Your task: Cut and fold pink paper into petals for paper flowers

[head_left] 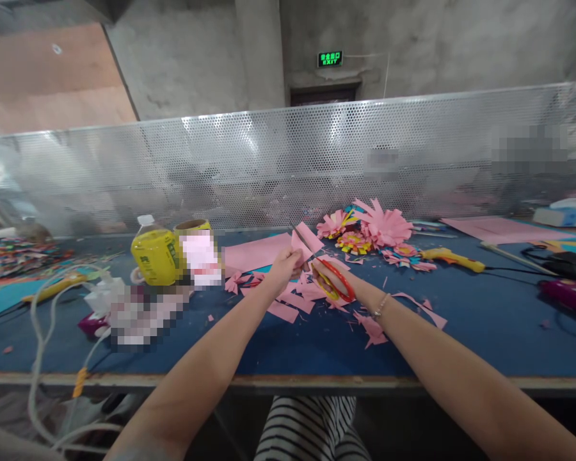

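My left hand (286, 267) pinches a small piece of pink paper (299, 248) above the middle of the table. Scissors with red and yellow handles (342, 282) are in my right hand (329, 269), its fingers wrapped round the grips. Their blades lie across the paper, between the held part and a flap at its right. Below both hands lie cut pink paper strips and scraps (297, 299). Just behind my left hand rests a larger pink sheet (256, 253). Fringed paper flowers (384, 224) in pink, yellow and blue are heaped to the right of the scissors.
At left stand a yellow-labelled bottle (157, 256) and a power strip with white cables (103, 298). A yellow glue gun (454, 259) lies at right, near a purple box (566, 296). A perforated metal screen (269, 173) runs along the back of the blue table (461, 346).
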Tool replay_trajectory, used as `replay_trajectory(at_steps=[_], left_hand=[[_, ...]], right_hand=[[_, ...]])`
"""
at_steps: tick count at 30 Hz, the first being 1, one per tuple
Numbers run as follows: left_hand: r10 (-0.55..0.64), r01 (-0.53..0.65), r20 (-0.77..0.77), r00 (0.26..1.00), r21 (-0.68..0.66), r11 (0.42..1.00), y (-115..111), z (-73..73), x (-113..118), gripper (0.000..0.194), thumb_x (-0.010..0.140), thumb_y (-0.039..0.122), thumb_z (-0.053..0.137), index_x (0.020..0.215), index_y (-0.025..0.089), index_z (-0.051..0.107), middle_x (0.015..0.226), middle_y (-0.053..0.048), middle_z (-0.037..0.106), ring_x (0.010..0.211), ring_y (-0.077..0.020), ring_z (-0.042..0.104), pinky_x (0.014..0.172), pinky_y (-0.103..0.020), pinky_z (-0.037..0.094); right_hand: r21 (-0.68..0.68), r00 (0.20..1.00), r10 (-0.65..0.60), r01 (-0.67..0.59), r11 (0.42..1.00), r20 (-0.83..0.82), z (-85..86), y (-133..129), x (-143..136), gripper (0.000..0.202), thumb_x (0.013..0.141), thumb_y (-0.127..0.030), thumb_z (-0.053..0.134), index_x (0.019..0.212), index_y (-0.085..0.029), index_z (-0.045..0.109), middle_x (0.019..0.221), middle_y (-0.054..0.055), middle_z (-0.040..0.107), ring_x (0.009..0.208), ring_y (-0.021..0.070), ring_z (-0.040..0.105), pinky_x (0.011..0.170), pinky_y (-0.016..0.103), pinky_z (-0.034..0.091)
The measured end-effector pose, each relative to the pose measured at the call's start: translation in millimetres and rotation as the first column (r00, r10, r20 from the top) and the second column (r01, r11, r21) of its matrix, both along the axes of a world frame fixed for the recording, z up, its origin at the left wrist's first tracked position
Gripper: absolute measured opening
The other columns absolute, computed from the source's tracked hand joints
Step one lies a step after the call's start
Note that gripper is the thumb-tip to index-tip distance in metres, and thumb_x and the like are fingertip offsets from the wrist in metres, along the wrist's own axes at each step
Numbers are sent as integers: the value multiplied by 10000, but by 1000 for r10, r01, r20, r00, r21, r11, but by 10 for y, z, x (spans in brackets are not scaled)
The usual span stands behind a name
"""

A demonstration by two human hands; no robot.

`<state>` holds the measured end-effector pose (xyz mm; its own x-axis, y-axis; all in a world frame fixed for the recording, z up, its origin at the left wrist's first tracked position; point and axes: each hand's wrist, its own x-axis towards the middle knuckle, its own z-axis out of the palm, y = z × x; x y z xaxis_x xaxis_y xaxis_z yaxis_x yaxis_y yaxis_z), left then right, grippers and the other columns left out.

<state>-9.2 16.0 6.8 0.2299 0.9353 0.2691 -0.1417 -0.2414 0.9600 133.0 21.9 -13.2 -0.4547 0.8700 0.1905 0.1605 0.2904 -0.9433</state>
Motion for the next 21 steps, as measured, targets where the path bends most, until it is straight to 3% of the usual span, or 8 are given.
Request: replay_trajectory(at_steps=[4, 7, 10, 14, 18, 21], left_hand=[[8, -8, 1, 1000, 15, 1000, 19, -25, 0, 241, 724, 349, 446, 597, 148, 409, 484, 13, 490, 293, -2, 228, 332, -170, 110], [0, 0, -4, 1000, 15, 1000, 15, -22, -4, 255, 726, 351, 443, 584, 141, 423, 478, 12, 489, 289, 2, 223, 332, -172, 107], [3, -3, -2, 1000, 4, 1000, -6, 0, -3, 258, 726, 342, 438, 568, 138, 422, 454, 11, 482, 278, 1, 219, 328, -175, 100], [24, -23, 26, 999, -30, 999, -34, 32, -1, 246, 704, 335, 467, 563, 155, 376, 411, 29, 459, 267, -2, 205, 325, -171, 97], [50, -48, 33, 998, -58, 997, -56, 42, 1, 262, 679, 354, 502, 572, 164, 357, 395, 40, 440, 279, -12, 245, 335, -164, 102], [5, -4, 10, 1000, -67, 998, -71, 41, 6, 266, 671, 368, 515, 584, 167, 364, 386, 47, 417, 281, -15, 242, 340, -165, 97]], right_hand=[[-18, 999, -1, 2, 1000, 46, -9, 12, 14, 378, 698, -546, 414, 644, -172, 427, 452, -55, 417, 322, 46, 345, 306, 169, 284], [43, 993, -39, 35, 998, 113, 9, 5, 18, 379, 717, -527, 402, 588, -170, 418, 414, -55, 391, 320, 51, 343, 312, 174, 279], [64, 995, -60, 55, 996, 84, 61, -35, -1, 360, 707, -503, 438, 564, -176, 397, 406, -58, 380, 340, 54, 342, 329, 183, 277], [-7, 997, -72, 72, 997, 31, 104, -74, -17, 358, 703, -501, 450, 559, -183, 370, 412, -59, 375, 340, 51, 336, 333, 188, 275], [-7, 999, -13, 14, 1000, 34, 40, 5, 19, 385, 692, -548, 432, 577, -183, 388, 397, -62, 366, 310, 55, 338, 302, 185, 259], [7, 1000, 5, -5, 1000, 3, -21, 83, 44, 372, 675, -542, 456, 598, -184, 391, 406, -69, 369, 298, 49, 325, 289, 176, 249]])
